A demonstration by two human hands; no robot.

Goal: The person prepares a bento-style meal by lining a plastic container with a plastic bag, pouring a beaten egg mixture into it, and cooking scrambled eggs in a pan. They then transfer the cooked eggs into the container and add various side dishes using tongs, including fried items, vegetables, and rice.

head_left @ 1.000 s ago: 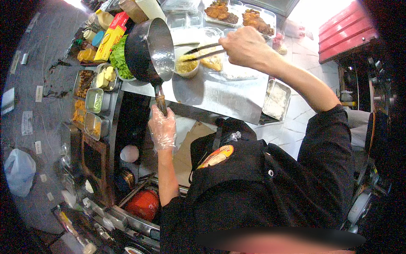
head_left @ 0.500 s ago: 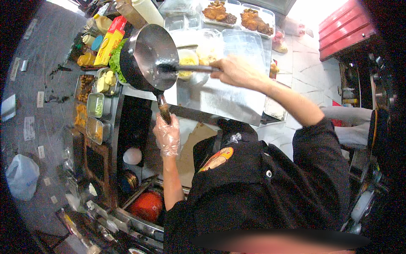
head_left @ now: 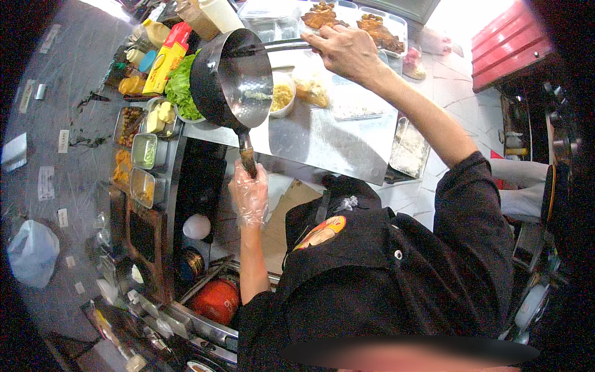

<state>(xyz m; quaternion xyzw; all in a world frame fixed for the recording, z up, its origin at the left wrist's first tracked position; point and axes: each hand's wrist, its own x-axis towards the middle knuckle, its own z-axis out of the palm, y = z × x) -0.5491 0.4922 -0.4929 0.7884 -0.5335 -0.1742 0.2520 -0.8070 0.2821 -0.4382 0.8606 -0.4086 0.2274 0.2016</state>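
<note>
Lettuce (head_left: 181, 93) lies far left beside a yellow box (head_left: 166, 59). Small containers (head_left: 144, 150) line the left. Fried pieces fill far trays (head_left: 379, 30). A red pot (head_left: 217, 301) sits near.

The saucepan (head_left: 232, 80) has tipped steeper while the right hand (head_left: 344, 49) moved back.

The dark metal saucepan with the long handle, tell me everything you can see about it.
The dark metal saucepan is round and deep, dark outside, with a shiny, dimpled-looking silver inside. It is tipped steeply on its side, mouth toward the small white bowl of yellow food, above the steel counter sheet. Bits of pale yellowish food cling inside. The left hand, in a clear plastic glove, grips its long handle from below. The bare right hand holds a thin utensil reaching to the rim.
</note>
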